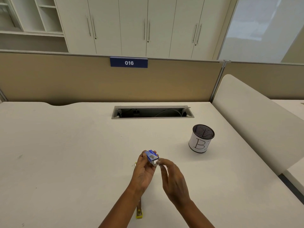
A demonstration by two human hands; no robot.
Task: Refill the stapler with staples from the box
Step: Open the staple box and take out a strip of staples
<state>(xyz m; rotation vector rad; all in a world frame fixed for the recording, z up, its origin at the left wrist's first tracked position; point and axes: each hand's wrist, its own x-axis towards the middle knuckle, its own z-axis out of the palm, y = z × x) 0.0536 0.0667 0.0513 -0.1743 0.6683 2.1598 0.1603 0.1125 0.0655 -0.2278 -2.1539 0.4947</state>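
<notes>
Nearest the camera, the yellow-ended stapler (139, 211) is seen lying on the white desk (65, 153), opened out lengthwise and mostly hidden beneath the left forearm; whether its channel holds any staples cannot be told. Above it, the small blue staple box (151, 156) is held off the desk in the left hand (143, 173), fingers closed around its sides, with its white inner end turned toward the right hand (172, 178). The right fingertips (162, 162) are pinched at that end, blurred, and whether a strip of staples is already caught between them cannot be made out. The step in hand is judged to be the drawing of a strip out of the box. It is best done with the box kept level and steady, the strip gripped by its flat sides and pulled straight, so that it is not snapped or scattered. Farther off to the right, a mesh pen cup (201, 139) marked with a letter is left standing well apart, and a cable hatch (153, 112) is set into the desk beyond.
</notes>
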